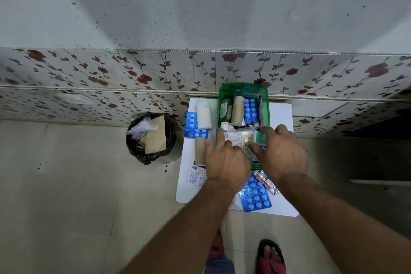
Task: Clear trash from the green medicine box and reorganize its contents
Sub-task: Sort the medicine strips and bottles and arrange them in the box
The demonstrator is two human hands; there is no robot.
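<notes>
The green medicine box stands on a small white table against the wall. Inside it stand a dark bottle, a tan bandage roll and a blue blister pack. Flat sachets and a pack lie in its near half. My left hand and my right hand both reach into that near half, fingers spread and resting on the sachets. Whether either hand grips anything is hidden by the hands themselves.
Left of the box lie a white gauze roll, a blue blister pack, a tan roll and a printed leaflet. Near the table's front lie another blue blister pack and an orange-white strip. A black bin holding trash stands on the floor at left.
</notes>
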